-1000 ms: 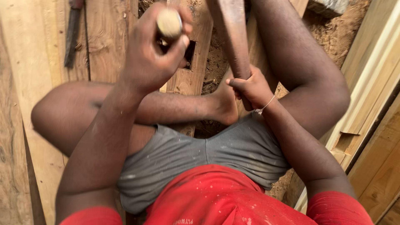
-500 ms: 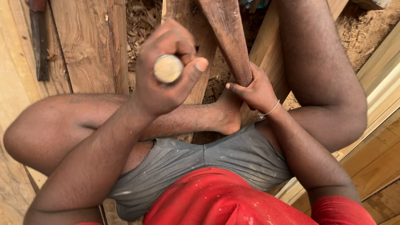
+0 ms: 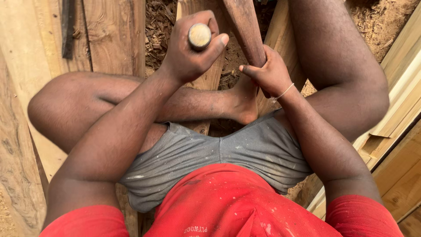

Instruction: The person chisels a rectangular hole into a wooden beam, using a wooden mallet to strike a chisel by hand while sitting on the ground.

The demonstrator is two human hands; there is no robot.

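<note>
My left hand is raised in front of me, fist closed around a round wooden tool handle whose pale end faces the camera; the rest of the tool is hidden by the fist. My right hand grips the lower end of a dark reddish wooden piece that runs up out of the top of the view. I sit cross-legged, my bare foot resting just left of the right hand. My grey shorts and red shirt fill the bottom of the view.
Wide wooden planks lie on the left, with a dark narrow metal tool on them. Wood shavings and sawdust cover the ground between my knees. Pale boards are stacked at the right.
My left hand with the handle has risen and shifted slightly right, closer to the camera. The right hand keeps its grip on the dark wooden piece. The view has shifted.
</note>
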